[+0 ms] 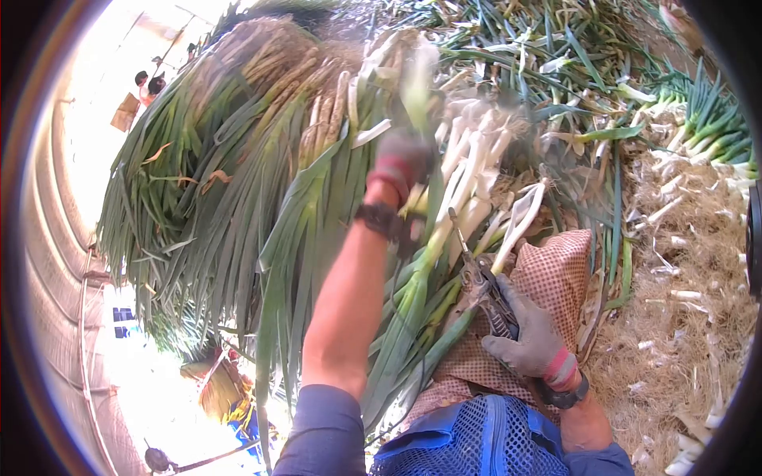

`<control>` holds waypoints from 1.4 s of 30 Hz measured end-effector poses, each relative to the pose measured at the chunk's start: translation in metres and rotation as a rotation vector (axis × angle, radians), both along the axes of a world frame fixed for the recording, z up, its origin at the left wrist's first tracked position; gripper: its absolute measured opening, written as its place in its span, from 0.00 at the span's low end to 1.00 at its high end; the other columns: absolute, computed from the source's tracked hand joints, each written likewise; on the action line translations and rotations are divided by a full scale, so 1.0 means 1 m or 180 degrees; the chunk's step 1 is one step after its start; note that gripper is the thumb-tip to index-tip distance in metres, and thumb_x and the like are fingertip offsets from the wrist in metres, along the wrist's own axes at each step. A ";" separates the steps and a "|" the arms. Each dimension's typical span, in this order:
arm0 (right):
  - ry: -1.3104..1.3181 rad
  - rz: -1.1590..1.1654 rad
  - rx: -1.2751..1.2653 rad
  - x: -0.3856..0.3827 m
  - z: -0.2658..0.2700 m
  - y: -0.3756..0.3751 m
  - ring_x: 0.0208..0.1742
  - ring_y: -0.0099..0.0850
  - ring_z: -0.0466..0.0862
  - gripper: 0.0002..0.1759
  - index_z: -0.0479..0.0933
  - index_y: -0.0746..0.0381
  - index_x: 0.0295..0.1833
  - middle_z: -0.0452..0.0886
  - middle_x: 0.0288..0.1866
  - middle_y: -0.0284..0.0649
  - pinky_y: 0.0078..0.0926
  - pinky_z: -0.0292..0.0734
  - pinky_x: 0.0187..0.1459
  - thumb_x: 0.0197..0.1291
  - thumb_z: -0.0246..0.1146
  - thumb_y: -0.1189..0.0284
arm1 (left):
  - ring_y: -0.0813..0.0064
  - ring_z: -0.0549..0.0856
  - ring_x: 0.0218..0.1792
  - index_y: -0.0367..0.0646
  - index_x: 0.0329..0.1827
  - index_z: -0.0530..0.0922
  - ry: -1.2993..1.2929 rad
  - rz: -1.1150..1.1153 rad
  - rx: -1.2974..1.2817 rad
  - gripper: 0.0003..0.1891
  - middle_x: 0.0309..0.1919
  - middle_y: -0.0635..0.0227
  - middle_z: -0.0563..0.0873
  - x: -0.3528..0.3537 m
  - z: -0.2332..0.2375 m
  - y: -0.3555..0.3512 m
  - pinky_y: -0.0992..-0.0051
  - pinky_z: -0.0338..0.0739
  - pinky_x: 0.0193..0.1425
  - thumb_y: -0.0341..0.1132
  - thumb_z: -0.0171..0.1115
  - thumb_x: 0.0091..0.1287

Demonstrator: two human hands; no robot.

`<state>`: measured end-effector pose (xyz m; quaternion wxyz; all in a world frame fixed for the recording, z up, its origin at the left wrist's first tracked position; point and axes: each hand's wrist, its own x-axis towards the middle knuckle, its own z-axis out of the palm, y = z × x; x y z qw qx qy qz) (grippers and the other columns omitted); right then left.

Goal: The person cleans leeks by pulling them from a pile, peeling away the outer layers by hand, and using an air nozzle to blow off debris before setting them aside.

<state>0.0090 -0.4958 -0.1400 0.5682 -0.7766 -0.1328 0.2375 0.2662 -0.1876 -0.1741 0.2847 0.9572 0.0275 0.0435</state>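
Observation:
My left hand [401,163], gloved in grey and red, is smeared by motion but looks closed around a long green onion [417,87]. That onion's pale stalk rises blurred above the fist. Closed around a dark air blow gun [492,297] is my right hand [530,329], in a grey glove with a pink cuff. The gun's thin nozzle points up and left. Just beyond it, white-stalked green onions [472,155] lie in a bundle across my lap, roots away from me. Unpeeled green onions [214,143] with brownish stalks are heaped at the left.
Stripped leaves [540,71] cover the far ground. Cut roots and scraps [683,270] spread over the right side. More trimmed green onions [710,123] lie at the far right. Checkered cloth [552,274] covers my leg. A curtain-like wall [55,238] stands left; people [148,86] are in the distance.

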 end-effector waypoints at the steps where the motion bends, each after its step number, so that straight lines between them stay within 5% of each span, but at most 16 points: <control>1: 0.0190 0.0018 0.0104 0.002 0.001 0.000 0.74 0.46 0.84 0.60 0.59 0.78 0.85 0.81 0.73 0.61 0.35 0.75 0.75 0.53 0.79 0.60 | 0.59 0.92 0.33 0.43 0.43 0.87 -0.0898 -0.0573 -0.0620 0.07 0.36 0.58 0.93 0.029 -0.008 0.025 0.61 0.88 0.41 0.37 0.66 0.73; 3: 0.0121 0.0003 0.0291 0.003 -0.002 0.002 0.75 0.46 0.83 0.61 0.59 0.78 0.85 0.80 0.74 0.62 0.35 0.74 0.76 0.53 0.79 0.60 | 0.64 0.92 0.42 0.40 0.59 0.83 -0.0362 0.0037 -0.3423 0.12 0.43 0.64 0.92 0.017 0.129 -0.004 0.68 0.89 0.46 0.34 0.68 0.78; 4: 0.0079 -0.0005 0.0383 0.004 -0.002 0.004 0.76 0.46 0.82 0.61 0.59 0.77 0.85 0.80 0.74 0.62 0.35 0.74 0.76 0.53 0.80 0.59 | 0.63 0.92 0.49 0.35 0.69 0.80 -0.0829 -0.0060 -0.3845 0.24 0.51 0.59 0.91 0.016 0.158 -0.010 0.66 0.90 0.51 0.38 0.74 0.76; 6: -0.0070 -0.0010 0.0367 0.006 0.007 0.006 0.75 0.47 0.83 0.57 0.60 0.73 0.87 0.81 0.73 0.61 0.38 0.74 0.77 0.54 0.76 0.65 | 0.61 0.91 0.55 0.31 0.75 0.76 -0.1010 0.0405 -0.2680 0.32 0.59 0.55 0.89 0.002 0.176 0.013 0.68 0.89 0.57 0.41 0.76 0.74; 10: -0.0009 -0.0036 0.0420 0.005 0.014 0.007 0.75 0.46 0.84 0.55 0.61 0.70 0.87 0.82 0.73 0.58 0.39 0.75 0.76 0.55 0.74 0.68 | 0.53 0.89 0.61 0.43 0.74 0.82 -0.0226 0.0700 0.2042 0.33 0.58 0.49 0.91 -0.057 0.097 0.125 0.53 0.83 0.67 0.41 0.78 0.63; 15: -0.0141 0.0221 0.0139 0.009 0.006 0.019 0.76 0.50 0.82 0.57 0.61 0.73 0.86 0.80 0.74 0.62 0.38 0.74 0.77 0.52 0.76 0.63 | 0.57 0.89 0.49 0.49 0.45 0.90 -0.0008 0.0689 0.3100 0.10 0.41 0.65 0.89 -0.140 0.069 0.125 0.54 0.83 0.53 0.40 0.69 0.64; 17: -0.0270 0.0357 0.0105 0.017 0.011 0.027 0.73 0.53 0.84 0.56 0.61 0.71 0.87 0.81 0.72 0.63 0.39 0.76 0.75 0.53 0.75 0.64 | 0.59 0.88 0.39 0.52 0.34 0.86 -0.0649 0.0222 0.3817 0.04 0.33 0.69 0.86 -0.164 0.055 0.101 0.55 0.79 0.42 0.39 0.67 0.62; 21: -0.0504 0.0410 0.0108 0.029 0.013 0.046 0.68 0.57 0.86 0.57 0.61 0.71 0.87 0.83 0.68 0.66 0.43 0.79 0.71 0.53 0.75 0.62 | 0.61 0.88 0.35 0.55 0.36 0.86 -0.0516 -0.0630 0.2718 0.03 0.32 0.67 0.86 -0.215 0.027 0.037 0.58 0.79 0.38 0.40 0.69 0.63; 23: -0.0581 0.0530 -0.0025 0.032 0.016 0.057 0.65 0.59 0.88 0.56 0.61 0.69 0.87 0.84 0.65 0.66 0.46 0.80 0.69 0.54 0.75 0.62 | 0.57 0.90 0.39 0.54 0.40 0.88 0.0527 -0.0520 0.2293 0.06 0.37 0.65 0.90 -0.235 0.019 -0.009 0.59 0.82 0.42 0.41 0.71 0.64; 24: -0.0540 0.0618 -0.0095 0.036 0.023 0.063 0.63 0.60 0.88 0.56 0.61 0.68 0.87 0.85 0.64 0.67 0.47 0.81 0.68 0.54 0.75 0.62 | 0.52 0.92 0.47 0.49 0.43 0.87 0.1042 -0.0369 0.1240 0.09 0.42 0.62 0.92 -0.241 0.039 -0.027 0.58 0.86 0.49 0.40 0.73 0.64; 26: -0.0480 0.0636 -0.0296 0.046 0.023 0.074 0.62 0.61 0.88 0.56 0.61 0.67 0.88 0.85 0.63 0.67 0.48 0.81 0.66 0.54 0.75 0.61 | 0.56 0.93 0.49 0.43 0.48 0.88 0.1218 -0.0401 0.1347 0.14 0.45 0.59 0.93 -0.248 0.022 -0.036 0.62 0.87 0.56 0.37 0.76 0.62; 29: -0.0313 0.0780 -0.0304 0.062 0.014 0.083 0.61 0.60 0.88 0.58 0.60 0.67 0.88 0.86 0.61 0.67 0.49 0.81 0.66 0.55 0.76 0.60 | 0.62 0.93 0.48 0.40 0.55 0.90 0.0081 -0.0056 -0.0861 0.17 0.44 0.56 0.92 -0.261 0.041 -0.013 0.65 0.86 0.58 0.36 0.77 0.64; 35: -0.0479 0.0744 -0.0064 0.071 0.025 0.103 0.57 0.59 0.90 0.56 0.61 0.59 0.89 0.88 0.57 0.63 0.44 0.81 0.64 0.56 0.76 0.62 | 0.60 0.93 0.52 0.37 0.58 0.90 -0.0147 0.0959 -0.0275 0.16 0.51 0.54 0.94 -0.239 0.101 0.058 0.65 0.84 0.62 0.36 0.72 0.72; 38: -0.0493 0.1090 0.0010 0.069 0.025 0.108 0.57 0.53 0.90 0.55 0.61 0.58 0.90 0.88 0.58 0.59 0.43 0.81 0.64 0.56 0.76 0.64 | 0.55 0.92 0.59 0.37 0.63 0.89 0.0025 0.0989 0.0817 0.20 0.60 0.52 0.93 -0.211 0.066 0.095 0.64 0.83 0.66 0.40 0.70 0.74; 40: -0.0278 0.1088 -0.0217 0.068 0.031 0.115 0.59 0.43 0.90 0.56 0.61 0.57 0.90 0.87 0.65 0.55 0.37 0.79 0.67 0.55 0.75 0.70 | 0.53 0.90 0.63 0.37 0.67 0.87 0.0084 0.1170 0.0458 0.23 0.63 0.51 0.91 -0.193 0.053 0.113 0.61 0.82 0.69 0.43 0.69 0.75; 42: -0.0493 0.0952 -0.0190 0.069 0.018 0.119 0.58 0.44 0.91 0.56 0.60 0.58 0.90 0.87 0.63 0.56 0.38 0.79 0.66 0.55 0.76 0.70 | 0.51 0.89 0.65 0.37 0.70 0.86 0.0085 0.1204 0.0537 0.27 0.65 0.51 0.90 -0.177 0.041 0.125 0.59 0.81 0.70 0.47 0.69 0.76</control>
